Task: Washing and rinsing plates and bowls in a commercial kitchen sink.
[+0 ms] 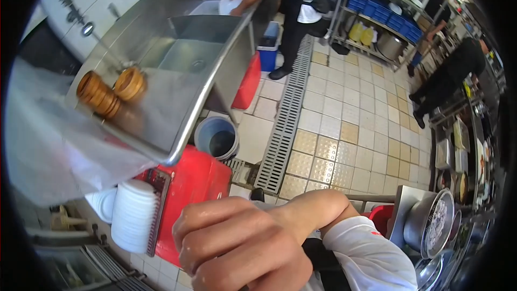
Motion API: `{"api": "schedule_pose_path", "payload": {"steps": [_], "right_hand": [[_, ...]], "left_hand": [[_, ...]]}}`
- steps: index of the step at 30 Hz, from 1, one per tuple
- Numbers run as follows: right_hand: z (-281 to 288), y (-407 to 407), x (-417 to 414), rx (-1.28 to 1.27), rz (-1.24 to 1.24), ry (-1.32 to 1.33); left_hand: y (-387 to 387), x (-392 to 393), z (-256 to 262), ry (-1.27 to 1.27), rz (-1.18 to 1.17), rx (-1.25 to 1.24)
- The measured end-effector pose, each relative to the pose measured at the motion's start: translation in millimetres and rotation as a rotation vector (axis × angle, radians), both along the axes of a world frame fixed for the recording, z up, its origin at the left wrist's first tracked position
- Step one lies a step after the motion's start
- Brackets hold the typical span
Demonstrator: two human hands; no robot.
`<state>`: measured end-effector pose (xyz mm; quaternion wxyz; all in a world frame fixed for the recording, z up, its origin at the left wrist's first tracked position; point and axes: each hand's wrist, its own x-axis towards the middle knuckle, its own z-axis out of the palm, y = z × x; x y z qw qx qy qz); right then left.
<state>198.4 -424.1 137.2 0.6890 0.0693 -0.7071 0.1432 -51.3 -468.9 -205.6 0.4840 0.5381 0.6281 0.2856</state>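
My right hand (242,242) is close to the camera at the bottom centre, its fingers curled into a fist. Its palm side is hidden, and nothing shows in the grip. The forearm bends back to a white sleeve (367,250) beside a dark strap. My left hand is out of view. Behind the fist lies a red plastic container (194,198), with a stack of white dishes (133,216) to its left. Farther up, several round bamboo steamers (97,95) rest on the ledge of a stainless steel sink (206,89). Translucent plastic sheeting (60,149) fills the left side, blurred.
A bucket (216,137) stands by the sink, alongside a floor drain grate (282,129). A co-worker (291,8) holds a white container at the far basin. Another person (452,72) stands at the right counter. A metal pot (432,222) is near my right arm.
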Motion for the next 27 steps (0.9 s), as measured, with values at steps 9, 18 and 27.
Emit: {"api": "schedule_pose_path", "payload": {"steps": [9,18,27], "right_hand": [[9,84,74,-0.343,-0.253,0.275],[-1,221,234,-0.132,-0.312,0.238],[-24,347,311,-0.477,-0.127,0.178]], "left_hand": [[213,159,25,-0.045,-0.362,0.432],[401,371,83,-0.241,-0.292,0.742],[469,420,69,-0.147,-0.053,0.651]]}}
